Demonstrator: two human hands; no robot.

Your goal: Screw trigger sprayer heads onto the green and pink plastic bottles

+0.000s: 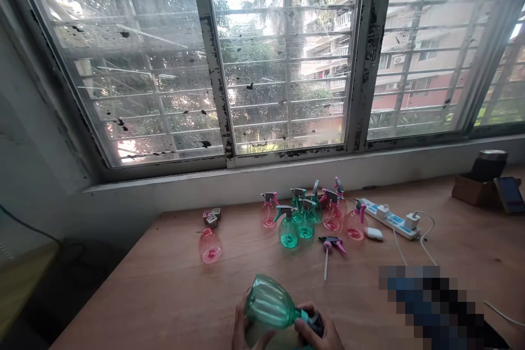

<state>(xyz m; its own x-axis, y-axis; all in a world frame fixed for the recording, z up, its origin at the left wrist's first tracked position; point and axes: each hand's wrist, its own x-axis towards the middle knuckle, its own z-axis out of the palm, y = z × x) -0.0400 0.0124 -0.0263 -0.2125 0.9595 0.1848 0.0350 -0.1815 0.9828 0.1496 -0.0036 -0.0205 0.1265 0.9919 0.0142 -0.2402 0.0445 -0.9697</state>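
Observation:
A clear green spray bottle [270, 302] lies on its side in the air above the near table edge, its base to the left and its neck to the right. My left hand [241, 321] is closed around the base end. At the neck, my right hand [326, 334] grips the black and teal spray head [315, 321], which meets the bottle; whether it is screwed tight I cannot tell. Beyond my hands a loose pink and black spray head [333, 244] with a white tube lies on the wood. A headless pink bottle [210, 247] stands at left.
Several green bottles [289, 232] and pink bottles [268, 214] with spray heads stand grouped at the back. Small dark blocks [211, 221] sit at left. A white power strip [388, 217] with plugs and cables, a white case [373, 234] and a cardboard box [471, 190] are at right.

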